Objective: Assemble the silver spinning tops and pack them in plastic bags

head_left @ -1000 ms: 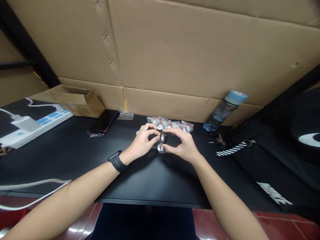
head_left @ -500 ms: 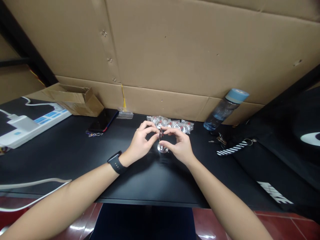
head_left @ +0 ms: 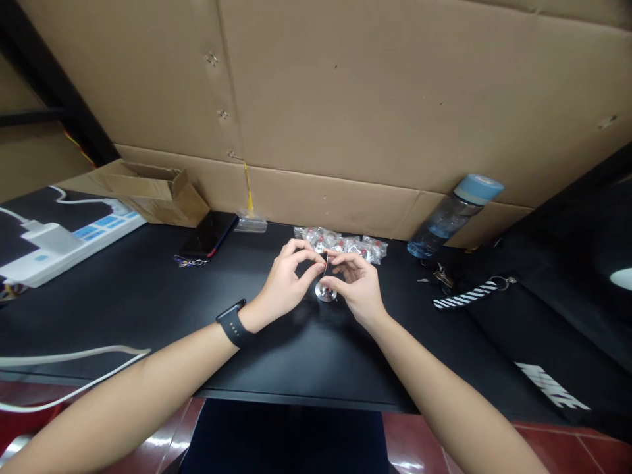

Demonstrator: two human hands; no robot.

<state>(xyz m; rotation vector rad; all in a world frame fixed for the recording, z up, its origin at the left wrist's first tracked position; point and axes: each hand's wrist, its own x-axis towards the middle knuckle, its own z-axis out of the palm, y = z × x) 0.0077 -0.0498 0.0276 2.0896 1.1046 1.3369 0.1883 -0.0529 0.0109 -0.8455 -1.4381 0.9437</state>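
Between my two hands a small thin disc (head_left: 326, 263) stands nearly edge-on to the camera. My left hand (head_left: 290, 280) pinches it from the left with thumb and fingertips. From the right, the thumb and fingertips of my right hand (head_left: 356, 284) close on the same disc. Just beneath it a round shiny metal piece (head_left: 326, 292) rests on the black table (head_left: 296, 355). Behind my fingers lie several clear plastic packets (head_left: 365, 248) with metal and red parts inside.
At the left are a white power strip (head_left: 108, 227), an open cardboard box (head_left: 168, 197) and a phone (head_left: 207, 235). A bottle with a blue cap (head_left: 444, 220), keys (head_left: 443, 276), a striped strap (head_left: 464, 295) and a black bag (head_left: 533, 329) are at the right.
The view has shifted slightly, so most things appear a little further right. The disc has turned from showing some of its dark face to nearly edge-on.
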